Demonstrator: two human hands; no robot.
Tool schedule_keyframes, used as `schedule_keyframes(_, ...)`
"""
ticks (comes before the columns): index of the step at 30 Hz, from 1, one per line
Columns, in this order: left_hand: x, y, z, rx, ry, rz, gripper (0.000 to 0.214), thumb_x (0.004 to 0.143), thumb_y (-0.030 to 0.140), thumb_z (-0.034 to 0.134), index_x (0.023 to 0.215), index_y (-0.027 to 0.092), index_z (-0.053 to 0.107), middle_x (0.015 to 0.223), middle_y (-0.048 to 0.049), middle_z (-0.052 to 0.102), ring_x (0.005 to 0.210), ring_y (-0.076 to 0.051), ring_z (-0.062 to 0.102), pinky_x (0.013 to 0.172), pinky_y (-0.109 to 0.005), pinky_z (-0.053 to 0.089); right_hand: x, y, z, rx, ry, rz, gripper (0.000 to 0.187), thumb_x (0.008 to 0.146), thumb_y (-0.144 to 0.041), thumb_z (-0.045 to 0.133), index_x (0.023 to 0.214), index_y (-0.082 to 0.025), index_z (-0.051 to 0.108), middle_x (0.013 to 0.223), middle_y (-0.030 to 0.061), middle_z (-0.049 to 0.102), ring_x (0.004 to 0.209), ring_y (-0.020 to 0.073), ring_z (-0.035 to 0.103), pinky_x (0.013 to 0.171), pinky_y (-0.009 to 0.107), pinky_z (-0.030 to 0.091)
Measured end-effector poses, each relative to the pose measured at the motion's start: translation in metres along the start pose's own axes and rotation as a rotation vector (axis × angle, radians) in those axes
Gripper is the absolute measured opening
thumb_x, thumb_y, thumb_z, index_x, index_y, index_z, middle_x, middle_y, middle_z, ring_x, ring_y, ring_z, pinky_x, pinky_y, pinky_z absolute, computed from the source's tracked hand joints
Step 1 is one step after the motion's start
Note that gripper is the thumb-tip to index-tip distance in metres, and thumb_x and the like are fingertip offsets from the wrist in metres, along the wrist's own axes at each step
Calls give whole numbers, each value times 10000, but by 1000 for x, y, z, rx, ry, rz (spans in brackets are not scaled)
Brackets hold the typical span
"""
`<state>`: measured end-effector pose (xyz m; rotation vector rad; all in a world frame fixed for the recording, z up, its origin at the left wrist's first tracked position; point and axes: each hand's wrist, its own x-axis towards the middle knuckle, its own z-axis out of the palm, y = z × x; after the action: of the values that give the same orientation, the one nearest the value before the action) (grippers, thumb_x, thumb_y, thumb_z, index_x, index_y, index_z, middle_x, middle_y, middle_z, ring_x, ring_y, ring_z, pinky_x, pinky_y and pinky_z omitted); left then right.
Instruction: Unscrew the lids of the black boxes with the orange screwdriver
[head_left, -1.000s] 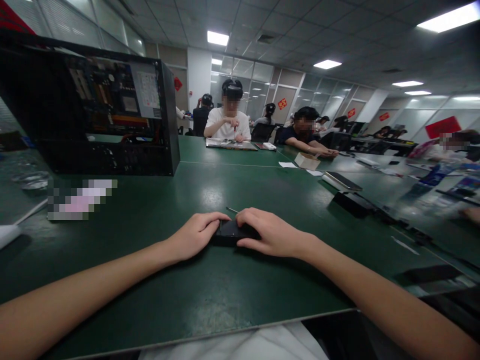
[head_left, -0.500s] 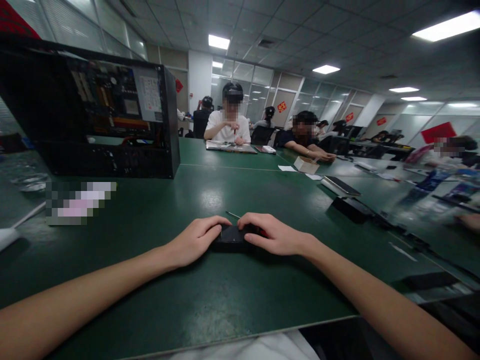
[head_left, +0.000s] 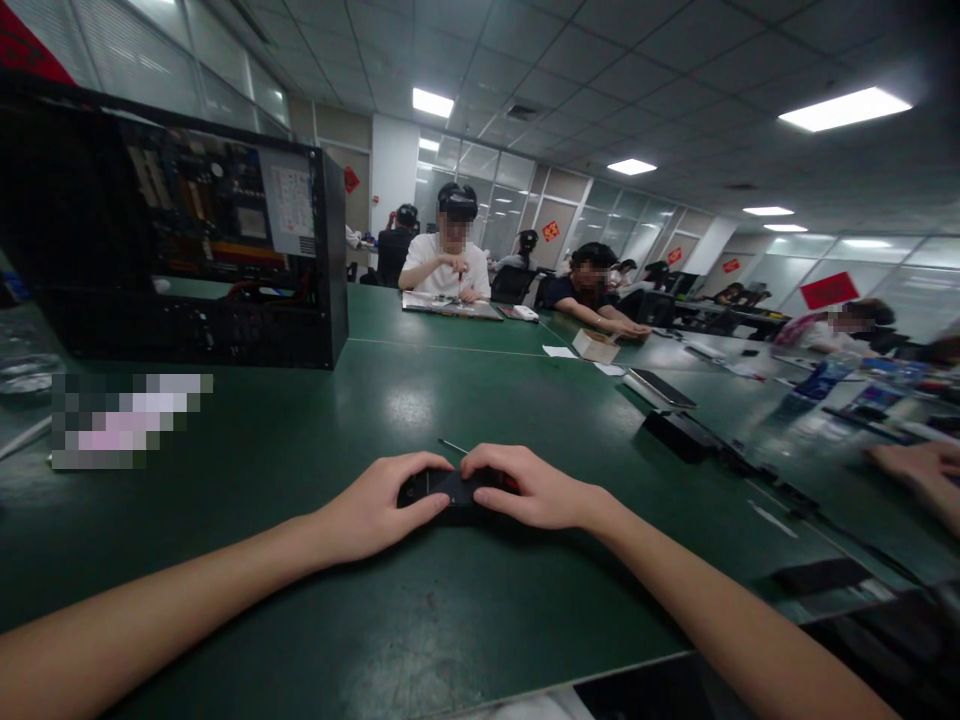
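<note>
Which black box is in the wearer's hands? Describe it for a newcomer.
On the green table, find the open computer case at left. Nearer the camera and to its right, a small, flat black box is between the left hand and right hand. Unlike the black block farther right, it is gripped by both hands.

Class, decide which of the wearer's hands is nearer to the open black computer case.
Left. The left hand is in front of the computer case, slightly rightward; the right hand lies farther right.
</note>
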<state>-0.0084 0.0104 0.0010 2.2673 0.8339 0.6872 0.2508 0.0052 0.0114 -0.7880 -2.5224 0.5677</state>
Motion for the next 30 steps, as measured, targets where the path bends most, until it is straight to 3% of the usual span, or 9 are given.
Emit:
schedule_keyframes(10,-1,-5,0,-27,-21,9,365,964,364,579,1288,206,633,1270,-78,698,1157,-255,641,1028,-372,464,0,-3,-13,50,-110,26,369,981,-364,554,1289,-165,597,1206,93,667,1064,175,619,947,320,462)
schedule_keyframes(16,1,-6,-3,-90,-7,-62,403,938,404,603,1285,203,637,1295,-84,687,1189,-278,626,1055,-407,459,-3,-3,-26,112,-196,64,422,964,-379,591,1333,-175,612,1265,93,676,1139,187,627,991,320,454)
schedule_keyframes(22,5,-16,-5,-213,63,-97,393,909,395,622,1244,191,635,1258,-95,696,1166,-279,644,1038,-416,487,1,-11,-15,-5,-129,45,480,927,-468,630,1317,-187,611,1185,92,678,1037,188,629,908,318,470)
schedule_keyframes(26,5,-17,-2,-165,121,-101,348,948,379,547,1226,190,637,1257,-101,691,1171,-281,633,1055,-430,472,5,-16,-2,-147,-76,90,532,912,-553,613,1297,-185,603,1069,82,680,894,182,616,824,319,462)
schedule_keyframes(30,4,-12,-1,-79,119,-88,398,913,394,609,1255,190,624,1274,-107,674,1172,-290,623,1038,-422,477,8,-20,7,-179,-46,86,526,937,-542,579,1308,-169,582,1132,107,683,943,201,618,854,334,460)
